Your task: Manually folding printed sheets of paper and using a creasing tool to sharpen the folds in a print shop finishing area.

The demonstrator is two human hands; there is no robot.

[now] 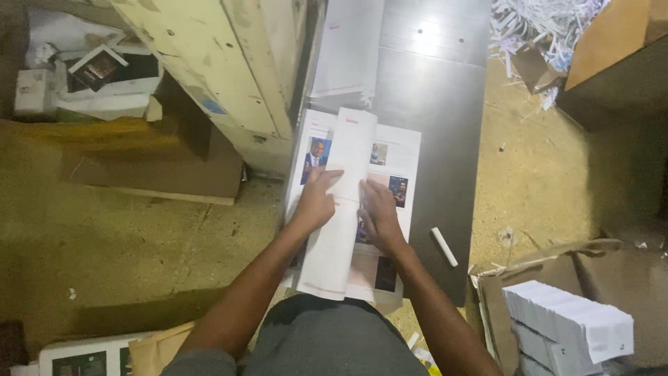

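- We look down from our own head at a dark work board [445, 104] lying over a dusty floor; our lap fills the bottom edge and hides the near end of the board.
- Our left hand [316, 202] rests flat on a folded white sheet [344, 209], its index finger stretched forward; it presses and grasps nothing.
- Our right hand [379, 216] lies palm down just beside it on the same sheet, fingers together, also closed around nothing.
- The folded sheet runs lengthwise over a stack of printed pages [396, 160] with small colour photographs; the sheet and our hands cover much of the stack, and the print is too small to make out.
- A short white stick [443, 246] lies on the board to the right of the stack, apart from it.
- More white sheets [348, 49] sit at the far end, cut off by the top edge.
- A worn cream-painted machine body [229, 63] leans in from the upper left, hiding the board's left margin.
- A flat cardboard piece [153, 167] lies on the floor to the left.
- Lower right, an open carton holds bundled white paper [570, 327], partly cut off.
- Shredded paper trimmings [543, 28] pile at the top right.
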